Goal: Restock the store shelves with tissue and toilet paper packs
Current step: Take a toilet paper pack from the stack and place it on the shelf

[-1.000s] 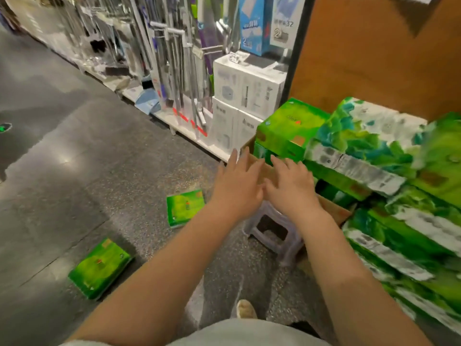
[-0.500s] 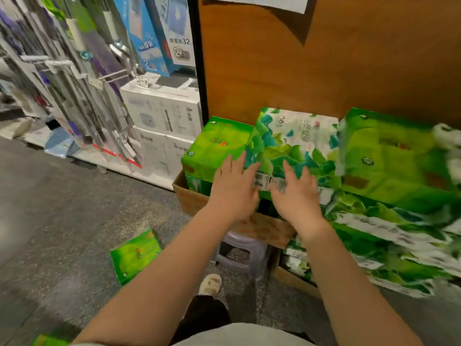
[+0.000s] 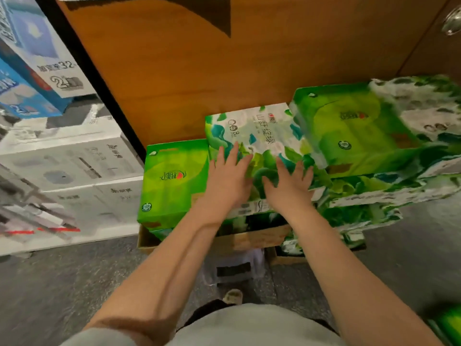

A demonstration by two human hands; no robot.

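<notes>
1. Both hands were laid flat, side by side, on top of a white-and-green leaf-printed tissue pack [image 3: 252, 136], which lay at the top of a stack against a brown wooden panel [image 3: 199, 71].
2. The left hand [image 3: 228, 179] was spread with straight fingers pointing away from the person; nothing was gripped by it.
3. The right hand [image 3: 289, 186] was likewise held flat with the fingers fanned out on the near part of the same pack, and nothing was clasped.
4. A bright green tissue pack [image 3: 172, 183] was seen just left of the leaf-printed one, touching it and sitting slightly lower, over a cardboard box [image 3: 249, 239].
5. Another green pack [image 3: 354, 131] was found just to the right, its top raised above the middle pack; further leaf-printed packs [image 3: 369, 196] were stacked beneath it, though these were blurred.
6. A pale plastic stool [image 3: 234, 268] was seen under the cardboard box, on the grey speckled floor [image 3: 62, 295].
7. White cartons [image 3: 74, 166] were stacked at the left, with blue-and-white boxes [image 3: 32, 58] above them.
8. The toe of a shoe [image 3: 233, 295] was visible below the stool.
</notes>
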